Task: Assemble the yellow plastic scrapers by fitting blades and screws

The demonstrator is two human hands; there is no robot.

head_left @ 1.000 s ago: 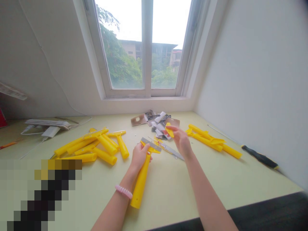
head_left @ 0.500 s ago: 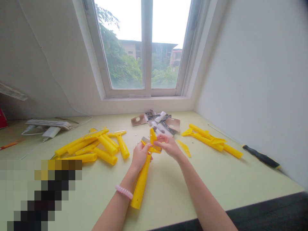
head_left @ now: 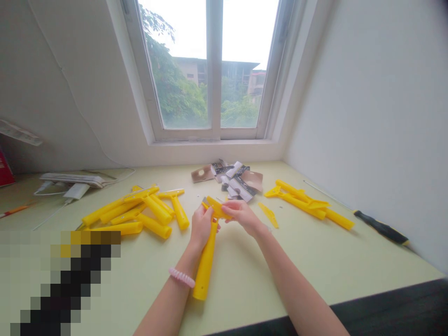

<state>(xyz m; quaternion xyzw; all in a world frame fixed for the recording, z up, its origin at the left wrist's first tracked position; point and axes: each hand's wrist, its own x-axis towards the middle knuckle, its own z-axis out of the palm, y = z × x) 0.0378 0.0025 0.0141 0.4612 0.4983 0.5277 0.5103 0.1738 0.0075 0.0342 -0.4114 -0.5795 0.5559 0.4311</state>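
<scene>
My left hand (head_left: 202,226) is closed round the head of a yellow scraper (head_left: 205,270), whose thick handle slants down toward the table's front edge. A yellow cover piece (head_left: 215,206) lies across the scraper head, pinched at its right end by my right hand (head_left: 241,214). A bit of grey metal blade shows at the head's upper left. Another loose yellow piece (head_left: 269,215) rests on the table just right of my right hand.
Several yellow scrapers (head_left: 154,210) are heaped at left, more yellow parts (head_left: 304,200) at right. Cut packaging (head_left: 241,179) lies below the window. A black-handled screwdriver (head_left: 381,227) is by the right wall; a power strip (head_left: 75,190) is at back left.
The cover piece has turned from standing upright to lying across the scraper head. My right hand has shifted slightly lower with it, and the scraper handle has swung a little to the right.
</scene>
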